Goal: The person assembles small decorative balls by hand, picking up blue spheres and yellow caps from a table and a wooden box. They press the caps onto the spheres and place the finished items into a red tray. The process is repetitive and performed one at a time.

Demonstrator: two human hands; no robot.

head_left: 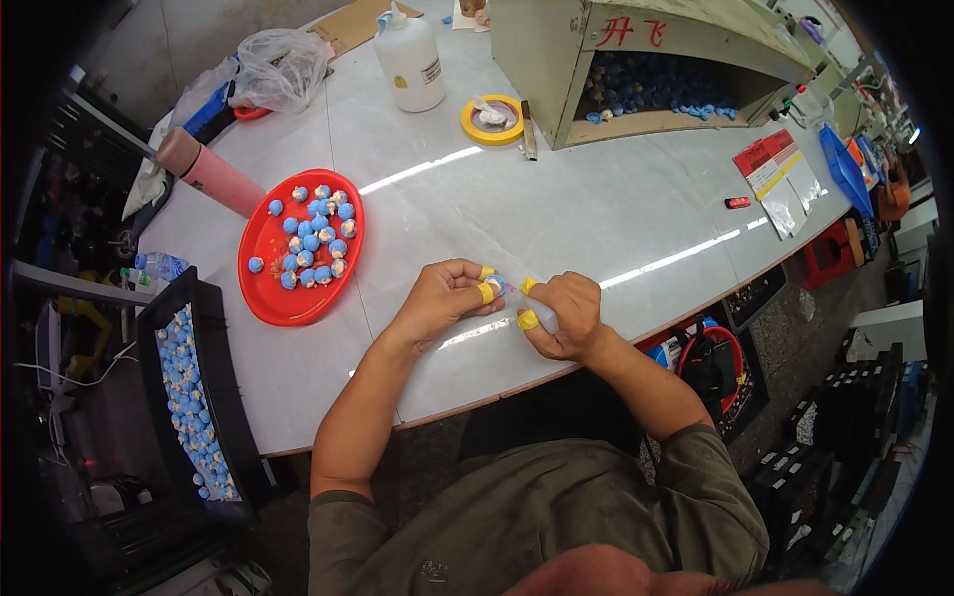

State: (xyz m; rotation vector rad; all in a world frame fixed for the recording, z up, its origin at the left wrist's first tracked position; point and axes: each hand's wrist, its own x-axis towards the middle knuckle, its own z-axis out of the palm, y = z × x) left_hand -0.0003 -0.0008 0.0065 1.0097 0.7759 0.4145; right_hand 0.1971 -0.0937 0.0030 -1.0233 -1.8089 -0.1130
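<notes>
Yellow tape wraps the thumb and fingertip of my left hand [438, 301], which pinches a small blue-and-white piece [496, 284] above the table. Close against it on the right, my right hand [571, 312] is closed around a translucent squeeze bottle [547, 317]. The bottle's tip points at the piece; whether they touch I cannot tell. Yellow tape is also on the right thumb and forefinger. To the left lies a red round tray [260, 288] with several small blue balls [311, 241] that have cream-coloured parts.
A pink flask [211, 171] stands behind the tray. A black bin [225, 358] of similar balls is at the table's left edge. Farther back are a white bottle [409, 68], yellow tape roll [480, 132] and metal cabinet [543, 74]. A red lighter [737, 203] lies right.
</notes>
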